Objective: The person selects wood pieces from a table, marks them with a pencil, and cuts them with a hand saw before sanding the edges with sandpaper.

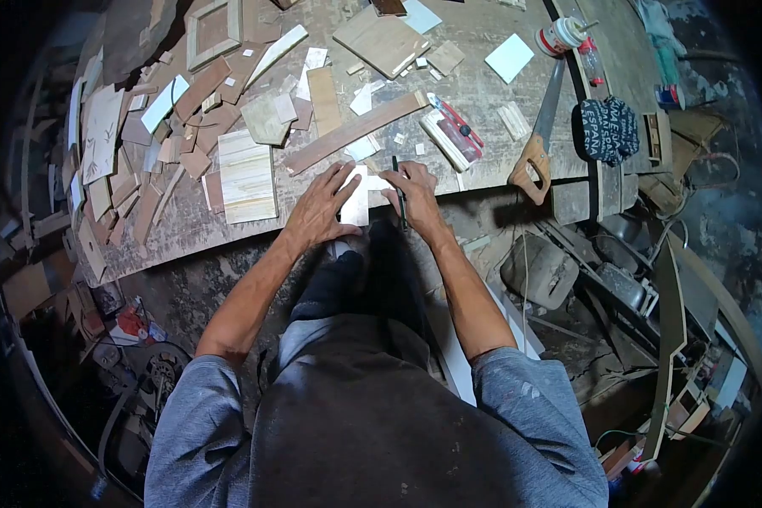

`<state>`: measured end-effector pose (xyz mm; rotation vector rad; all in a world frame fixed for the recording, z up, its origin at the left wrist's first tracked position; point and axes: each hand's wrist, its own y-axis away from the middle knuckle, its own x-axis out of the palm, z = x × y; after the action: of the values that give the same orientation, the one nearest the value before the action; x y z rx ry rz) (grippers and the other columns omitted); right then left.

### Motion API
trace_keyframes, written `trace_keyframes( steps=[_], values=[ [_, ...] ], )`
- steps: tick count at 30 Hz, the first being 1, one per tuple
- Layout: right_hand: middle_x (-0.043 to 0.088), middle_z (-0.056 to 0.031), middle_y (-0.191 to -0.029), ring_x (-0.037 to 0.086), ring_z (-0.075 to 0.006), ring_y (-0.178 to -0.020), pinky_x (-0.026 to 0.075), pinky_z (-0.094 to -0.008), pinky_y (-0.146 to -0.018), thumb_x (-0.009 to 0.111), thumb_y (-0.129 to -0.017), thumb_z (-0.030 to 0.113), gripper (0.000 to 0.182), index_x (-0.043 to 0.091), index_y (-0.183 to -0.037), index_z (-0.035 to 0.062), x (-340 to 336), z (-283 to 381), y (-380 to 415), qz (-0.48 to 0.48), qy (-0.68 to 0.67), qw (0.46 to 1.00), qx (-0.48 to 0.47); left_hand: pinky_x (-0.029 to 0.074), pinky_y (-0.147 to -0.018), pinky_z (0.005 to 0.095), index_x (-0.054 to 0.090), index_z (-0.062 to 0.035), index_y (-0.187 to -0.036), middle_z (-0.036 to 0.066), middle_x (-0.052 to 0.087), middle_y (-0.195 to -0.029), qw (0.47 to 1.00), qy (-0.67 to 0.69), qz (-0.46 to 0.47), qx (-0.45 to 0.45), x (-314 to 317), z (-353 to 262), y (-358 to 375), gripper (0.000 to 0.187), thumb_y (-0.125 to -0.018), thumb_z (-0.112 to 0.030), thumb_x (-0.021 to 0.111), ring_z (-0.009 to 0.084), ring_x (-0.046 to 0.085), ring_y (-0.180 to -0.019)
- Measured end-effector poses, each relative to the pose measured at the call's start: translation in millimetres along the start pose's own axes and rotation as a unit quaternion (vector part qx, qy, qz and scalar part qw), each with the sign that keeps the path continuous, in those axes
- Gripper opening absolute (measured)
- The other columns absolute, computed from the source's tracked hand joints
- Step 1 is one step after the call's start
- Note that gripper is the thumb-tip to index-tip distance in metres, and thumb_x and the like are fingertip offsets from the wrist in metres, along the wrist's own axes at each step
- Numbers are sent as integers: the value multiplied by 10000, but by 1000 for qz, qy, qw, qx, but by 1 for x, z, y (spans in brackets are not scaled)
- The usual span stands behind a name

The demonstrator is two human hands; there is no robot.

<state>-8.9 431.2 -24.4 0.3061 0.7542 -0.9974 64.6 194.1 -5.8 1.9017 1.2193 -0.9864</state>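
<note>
At the near edge of the workbench [254, 233], my left hand [322, 207] grips a bright pale flat piece [355, 201], thumb at its lower end and fingers along its left side. A smaller pale strip [379, 182] reaches from that piece toward my right hand [415, 188]. My right fingers are bent around a slim dark pencil [400, 195], held nearly upright, and their tips are right at the strip. Beyond my hands lies a long brown wood strip [356, 133]. Left of them is a square striped board [247, 178].
A handsaw [533, 169] overhangs the bench edge at right, beside a dark lettered cap [608, 129]. Behind my right hand lies a red cutter knife [459, 127]. Wood offcuts [203, 93] crowd the left side. A white tub [560, 36] stands at back right.
</note>
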Motion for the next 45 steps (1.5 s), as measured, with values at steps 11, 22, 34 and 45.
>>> trace_keyframes(
  steps=[11,22,34,45],
  values=[
    [598,-166,-1166,528,-348,-1162,376,-460,-971,784,-819,105,341,726,-1154,127,1,0,1,-6,-2,1000,-3,330,-1216,494,390,-109,-1548,149,312,-1634,1000,7,-11,7,5,4,1,1129,-628,-532,890,396,320,-1478],
    [585,-164,-1188,525,-344,-1169,373,-468,-964,775,-834,134,344,715,-1173,135,-1,0,1,12,2,1000,3,322,-1226,484,395,-109,-1546,138,298,-1643,1000,-4,4,0,1,2,0,1108,-643,-522,885,382,307,-1489],
    [601,-162,-1158,538,-343,-1147,375,-461,-962,784,-815,109,347,732,-1157,125,-1,5,-1,-1,4,1000,-6,306,-1233,467,410,-119,-1543,129,311,-1634,1000,-23,16,-9,-6,-3,0,1044,-693,-531,854,366,302,-1491],
    [603,-143,-1160,540,-335,-1123,381,-446,-972,782,-840,156,348,725,-1183,142,-2,8,-2,14,28,1000,0,320,-1230,450,417,-140,-1541,117,329,-1628,1000,1,0,-14,-5,-1,2,1070,-650,-488,896,353,319,-1483]
  ],
)
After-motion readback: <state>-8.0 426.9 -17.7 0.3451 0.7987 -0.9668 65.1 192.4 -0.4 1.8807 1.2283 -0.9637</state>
